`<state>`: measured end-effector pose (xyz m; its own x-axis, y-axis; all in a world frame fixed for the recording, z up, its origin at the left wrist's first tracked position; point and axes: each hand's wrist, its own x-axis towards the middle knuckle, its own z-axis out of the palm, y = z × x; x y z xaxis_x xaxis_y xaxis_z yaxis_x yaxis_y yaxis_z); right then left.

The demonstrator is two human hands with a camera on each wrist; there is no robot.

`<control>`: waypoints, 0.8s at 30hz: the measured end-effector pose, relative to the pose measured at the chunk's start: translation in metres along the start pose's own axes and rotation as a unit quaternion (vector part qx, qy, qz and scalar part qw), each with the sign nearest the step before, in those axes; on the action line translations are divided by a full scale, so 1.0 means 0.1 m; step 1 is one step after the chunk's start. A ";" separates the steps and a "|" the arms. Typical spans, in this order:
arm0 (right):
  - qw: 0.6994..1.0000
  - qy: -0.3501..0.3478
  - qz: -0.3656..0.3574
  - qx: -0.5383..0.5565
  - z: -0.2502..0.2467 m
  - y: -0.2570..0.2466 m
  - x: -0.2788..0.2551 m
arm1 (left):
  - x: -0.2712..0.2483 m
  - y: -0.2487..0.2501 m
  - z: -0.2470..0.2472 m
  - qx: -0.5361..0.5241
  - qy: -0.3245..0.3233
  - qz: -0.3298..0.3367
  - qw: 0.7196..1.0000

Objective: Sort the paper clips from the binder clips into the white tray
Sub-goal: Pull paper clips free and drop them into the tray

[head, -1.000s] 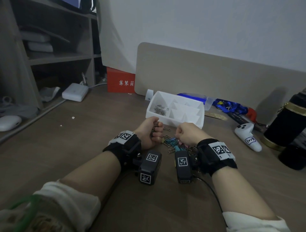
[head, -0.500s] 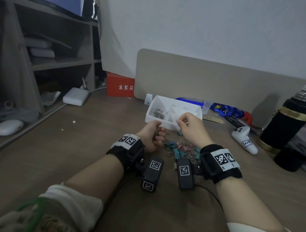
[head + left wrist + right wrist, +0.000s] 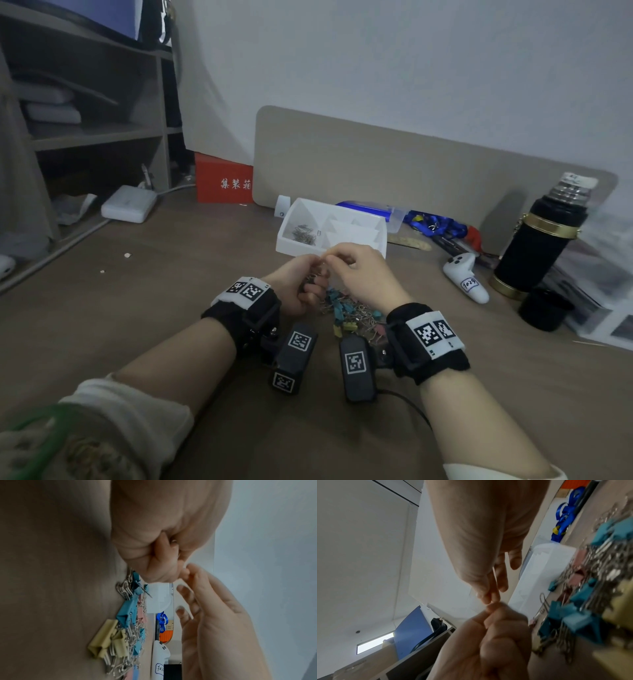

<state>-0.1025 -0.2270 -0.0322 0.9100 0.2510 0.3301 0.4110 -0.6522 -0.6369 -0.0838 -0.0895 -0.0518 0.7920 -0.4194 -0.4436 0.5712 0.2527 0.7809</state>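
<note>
My left hand (image 3: 310, 281) is curled in a fist just in front of the white tray (image 3: 356, 245), and silvery paper clips (image 3: 317, 274) show between its fingers. My right hand (image 3: 329, 259) pinches thumb and forefinger together right at the top of that fist. In the right wrist view the pinch (image 3: 489, 599) touches the left hand (image 3: 498, 632), and any clip in it is too thin to make out. A mixed pile of coloured binder clips and paper clips (image 3: 349, 313) lies on the desk under my right wrist. More paper clips (image 3: 303, 233) sit in the tray's left compartment.
A white game controller (image 3: 464, 277) lies right of the pile, with a black thermos (image 3: 541, 240) and a black cup (image 3: 544, 308) beyond it. Blue lanyards (image 3: 435, 224) and a clear box (image 3: 376, 210) sit behind the tray. A red box (image 3: 222, 180) stands at the back left.
My right hand rose from the pile with a paper clip in its pinch and moved left to meet the left fist. The left hand barely moved.
</note>
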 end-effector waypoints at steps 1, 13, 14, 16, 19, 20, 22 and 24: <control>1.000 0.008 0.007 -0.016 -0.03 0.03 0.00 | 0.00 0.00 0.00 -0.012 0.011 0.008 1.000; 0.966 -0.090 0.174 -0.170 -0.27 0.52 -0.01 | 0.02 -0.05 -0.07 -0.029 0.052 0.038 0.998; 0.965 -0.106 0.175 -0.166 -0.27 0.53 0.00 | 0.02 -0.05 -0.07 -0.026 0.052 0.036 0.998; 0.961 -0.138 0.178 -0.162 -0.26 0.52 0.00 | 0.04 -0.06 -0.08 -0.022 0.048 0.031 0.998; 0.961 -0.142 0.172 -0.166 -0.23 0.49 -0.01 | 0.05 -0.06 -0.08 -0.016 0.043 0.028 0.999; 0.963 -0.132 0.169 -0.161 -0.22 0.49 -0.01 | 0.05 -0.06 -0.08 -0.015 0.044 0.028 0.999; 0.969 -0.113 0.157 -0.154 -0.20 0.49 -0.01 | 0.05 -0.06 -0.08 -0.013 0.044 0.028 0.999; 0.972 -0.102 0.146 -0.153 -0.18 0.49 0.00 | 0.05 -0.05 -0.07 -0.012 0.043 0.028 0.999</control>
<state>-0.0835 -0.2715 -0.0506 0.9901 0.1401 0.0018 0.1269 -0.8910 -0.4358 -0.0816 -0.0866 -0.0614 0.8382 -0.3273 -0.4363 0.5292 0.2945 0.7957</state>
